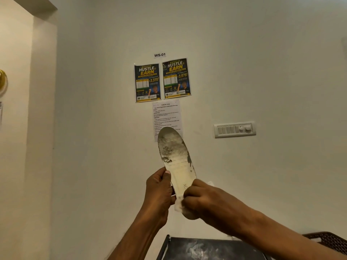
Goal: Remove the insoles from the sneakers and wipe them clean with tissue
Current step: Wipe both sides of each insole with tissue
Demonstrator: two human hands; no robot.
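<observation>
A white insole (175, 156) with grey dirt patches on its upper half stands upright in front of the wall, toe end up. My left hand (158, 192) grips its lower left edge, thumb on the front face. My right hand (204, 201) presses a crumpled white tissue (178, 203) against the heel end, covering most of the tissue and the heel. No sneakers are in view.
A dark marbled shelf top (206, 248) with a black metal frame lies below my arms. A brown mesh basket (328, 241) sits at the lower right. Posters (162, 81), a task sheet and a switch panel (234, 130) hang on the wall behind.
</observation>
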